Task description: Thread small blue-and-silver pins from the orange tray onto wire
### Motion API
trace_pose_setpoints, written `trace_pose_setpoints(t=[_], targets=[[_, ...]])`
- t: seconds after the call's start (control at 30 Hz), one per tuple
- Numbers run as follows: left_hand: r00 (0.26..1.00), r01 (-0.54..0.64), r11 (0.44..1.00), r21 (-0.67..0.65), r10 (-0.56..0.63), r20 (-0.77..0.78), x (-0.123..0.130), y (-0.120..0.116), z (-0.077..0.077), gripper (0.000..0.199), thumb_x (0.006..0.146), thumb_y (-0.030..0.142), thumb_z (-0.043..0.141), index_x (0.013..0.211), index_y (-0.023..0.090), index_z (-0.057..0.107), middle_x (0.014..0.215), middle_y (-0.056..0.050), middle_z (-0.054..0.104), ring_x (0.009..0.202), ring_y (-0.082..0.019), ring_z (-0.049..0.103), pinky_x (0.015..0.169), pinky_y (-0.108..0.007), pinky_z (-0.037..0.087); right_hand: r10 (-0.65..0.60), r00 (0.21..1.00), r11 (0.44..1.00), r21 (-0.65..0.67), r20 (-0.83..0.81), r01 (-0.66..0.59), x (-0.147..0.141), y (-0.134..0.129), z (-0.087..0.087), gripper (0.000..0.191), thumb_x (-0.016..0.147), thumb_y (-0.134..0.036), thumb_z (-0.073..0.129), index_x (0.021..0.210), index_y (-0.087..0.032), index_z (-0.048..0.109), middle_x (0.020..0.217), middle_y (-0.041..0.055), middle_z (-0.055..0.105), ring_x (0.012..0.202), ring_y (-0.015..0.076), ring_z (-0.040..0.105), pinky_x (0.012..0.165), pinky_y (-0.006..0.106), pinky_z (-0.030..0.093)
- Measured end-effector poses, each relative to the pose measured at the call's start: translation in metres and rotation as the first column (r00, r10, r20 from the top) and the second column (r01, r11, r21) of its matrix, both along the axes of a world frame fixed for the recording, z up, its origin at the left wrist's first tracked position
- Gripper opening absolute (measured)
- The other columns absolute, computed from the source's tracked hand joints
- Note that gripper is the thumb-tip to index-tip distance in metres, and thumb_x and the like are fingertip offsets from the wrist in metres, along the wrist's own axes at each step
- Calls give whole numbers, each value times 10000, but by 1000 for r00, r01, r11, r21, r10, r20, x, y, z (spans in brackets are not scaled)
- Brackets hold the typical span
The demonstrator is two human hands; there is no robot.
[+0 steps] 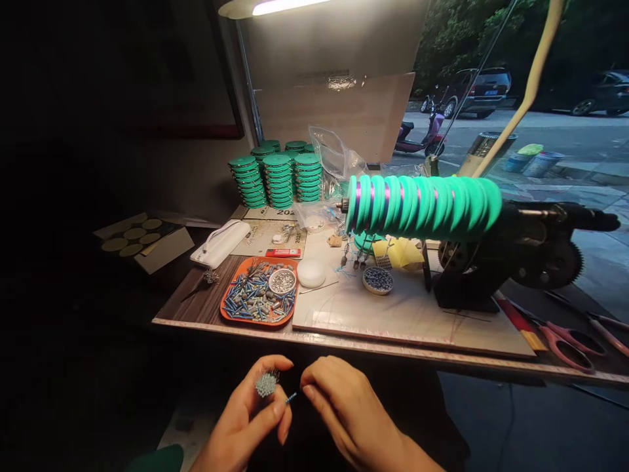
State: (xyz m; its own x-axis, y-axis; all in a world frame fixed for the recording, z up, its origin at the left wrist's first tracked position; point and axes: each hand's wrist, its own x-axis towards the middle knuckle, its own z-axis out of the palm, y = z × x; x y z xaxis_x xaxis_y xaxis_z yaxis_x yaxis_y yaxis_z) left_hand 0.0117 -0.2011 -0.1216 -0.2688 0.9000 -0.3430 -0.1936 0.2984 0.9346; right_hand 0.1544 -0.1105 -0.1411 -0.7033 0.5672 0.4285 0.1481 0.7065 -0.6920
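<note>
In front of the table edge, my left hand (pixel 253 410) holds a bundle of thin grey-tipped pieces (pixel 266 385), their ends facing up. A slim blue, banded piece (pixel 291 397) sticks out by its thumb, pointing toward the other hand. Close on its right, my right hand (pixel 344 406) has its fingers pinched together; whatever they grip is hidden. Beyond my hands, an orange tray (pixel 224 313) carries many small blue and grey pieces and a white dish of silvery bits (pixel 282 282).
A black winding machine (pixel 472 275) bears a row of green discs (pixel 422 206) at right. Stacked green spools (pixel 278 180) stand behind. Also on the table are a round tin of dark beads (pixel 378 280), a white round lid (pixel 311 273), a red box (pixel 283 254) and pink-handled scissors (pixel 565 346).
</note>
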Motion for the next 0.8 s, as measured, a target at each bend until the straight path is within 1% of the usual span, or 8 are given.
trace_pose_setpoints(t=[0.13, 0.3, 0.4, 0.47, 0.53, 0.6, 0.7, 0.8], targets=[[998, 40, 999, -13, -39, 49, 1, 0, 4, 487, 712, 452, 660, 1080, 174, 501, 507, 66, 496, 500, -91, 392, 582, -240, 308, 23, 1000, 999, 39, 6, -23, -1, -2, -1, 311, 922, -239, 264, 746, -159, 507, 651, -7, 537, 603, 56, 433, 572, 177, 286], [998, 43, 999, -24, -42, 52, 5, 2, 8, 453, 729, 432, 654, 1084, 191, 510, 536, 60, 496, 531, -97, 409, 584, -232, 310, 55, 998, 994, 92, 10, -56, -3, -4, -3, 386, 939, -319, 195, 761, -167, 502, 655, -9, 557, 585, 65, 416, 568, 192, 274], [997, 73, 997, -15, -72, 16, 1, 3, 7, 464, 721, 430, 659, 1100, 197, 527, 573, 47, 517, 579, -119, 450, 616, -244, 337, 73, 997, 993, 90, 15, -74, -2, -3, -1, 387, 940, -314, 201, 724, -167, 486, 621, -16, 548, 554, 62, 393, 553, 189, 261], [993, 97, 995, -10, -97, -64, -6, 2, 5, 443, 725, 446, 647, 1084, 206, 549, 598, 34, 532, 640, -147, 485, 677, -266, 363, 51, 999, 997, 57, 8, -51, -1, -2, 0, 359, 937, -294, 223, 731, -166, 488, 625, -16, 543, 563, 55, 410, 559, 176, 272], [972, 164, 986, -20, -165, -168, -13, 1, 4, 363, 747, 461, 616, 1000, 203, 588, 627, 21, 527, 682, -161, 489, 699, -272, 373, 24, 1000, 1000, 14, -4, -24, -1, -2, 1, 325, 932, -280, 247, 760, -166, 498, 646, -15, 547, 586, 47, 437, 570, 162, 287], [942, 203, 978, -45, -207, -265, -17, 1, 4, 280, 777, 454, 583, 853, 186, 609, 655, 11, 507, 671, -151, 460, 662, -250, 369, 25, 1000, 1000, -16, -16, -25, -1, -2, 1, 302, 924, -268, 267, 771, -165, 505, 657, -14, 548, 594, 43, 446, 574, 154, 295], [928, 140, 989, -42, -146, -344, -15, 0, 8, 284, 796, 432, 564, 687, 170, 563, 651, 13, 455, 630, -131, 397, 597, -224, 350, 44, 999, 998, -50, -24, -45, -2, -2, 0, 266, 901, -244, 302, 762, -159, 513, 657, -13, 545, 592, 43, 441, 571, 150, 308], [940, 99, 995, -17, -99, -327, -11, 0, 11, 317, 785, 436, 576, 625, 169, 515, 604, 24, 402, 595, -122, 359, 574, -219, 344, -5, 1000, 994, -106, 13, 7, 0, -1, 2, 213, 844, -181, 329, 799, -155, 535, 721, 4, 559, 643, 54, 472, 601, 151, 343]])
